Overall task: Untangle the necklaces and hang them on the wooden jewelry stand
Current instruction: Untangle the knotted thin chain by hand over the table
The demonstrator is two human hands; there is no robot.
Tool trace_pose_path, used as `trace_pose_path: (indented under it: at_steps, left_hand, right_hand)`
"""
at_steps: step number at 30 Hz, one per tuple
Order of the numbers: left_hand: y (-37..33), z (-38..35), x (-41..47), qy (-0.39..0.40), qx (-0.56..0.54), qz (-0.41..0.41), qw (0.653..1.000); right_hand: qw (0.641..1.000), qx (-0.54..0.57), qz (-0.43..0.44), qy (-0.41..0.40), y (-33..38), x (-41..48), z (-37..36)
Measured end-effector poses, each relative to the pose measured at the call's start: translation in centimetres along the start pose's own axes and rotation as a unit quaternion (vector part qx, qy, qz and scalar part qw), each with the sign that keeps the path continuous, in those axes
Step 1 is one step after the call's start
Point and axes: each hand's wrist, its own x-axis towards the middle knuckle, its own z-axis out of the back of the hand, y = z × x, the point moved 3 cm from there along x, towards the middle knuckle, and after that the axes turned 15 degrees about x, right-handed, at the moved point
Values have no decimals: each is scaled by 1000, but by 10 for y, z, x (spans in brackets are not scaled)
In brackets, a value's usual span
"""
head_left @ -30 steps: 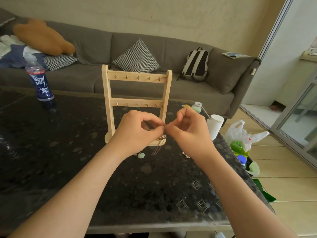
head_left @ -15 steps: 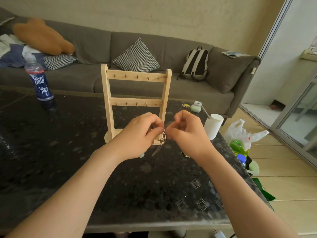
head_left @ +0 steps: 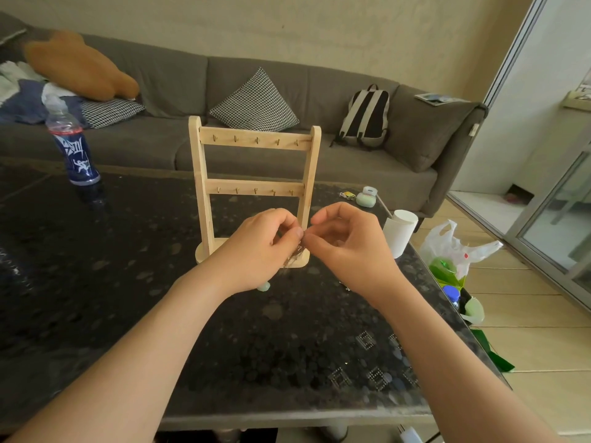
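A wooden jewelry stand (head_left: 252,187) with two rows of small brass hooks stands upright on the dark table; no hook carries anything. Just in front of its base, my left hand (head_left: 259,251) and my right hand (head_left: 348,247) meet fingertip to fingertip and pinch a thin tangled necklace chain (head_left: 295,255), which dangles between them above the table. A pale green pendant (head_left: 264,286) peeks out under my left hand. Another small bit of chain (head_left: 345,285) lies on the table below my right wrist.
The dark speckled table (head_left: 128,282) also holds a blue-labelled bottle (head_left: 74,148) far left, a white paper cup (head_left: 399,231) and a small green container (head_left: 366,198) at the right. A grey sofa (head_left: 351,167) runs behind; plastic bags (head_left: 454,254) lie on the floor right.
Both hands stayed in front of the stand's base, shifting slightly while their fingers reworked the pinch on the chain. The stand has not moved.
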Motion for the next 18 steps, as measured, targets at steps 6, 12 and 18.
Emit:
trace_pose_path:
  at_steps: [6, 12, 18]
  left_hand:
    - [-1, -1, -2, 44, 13, 12, 999]
    - [-5, -2, -5, 34, 45, -7, 998]
    - [-9, 5, -5, -55, -23, -29, 998]
  right_hand:
    - [996, -74, 52, 14, 1, 2, 1]
    - [999, 0, -39, 23, -3, 2, 2]
    - [990, 98, -105, 11, -4, 1, 6]
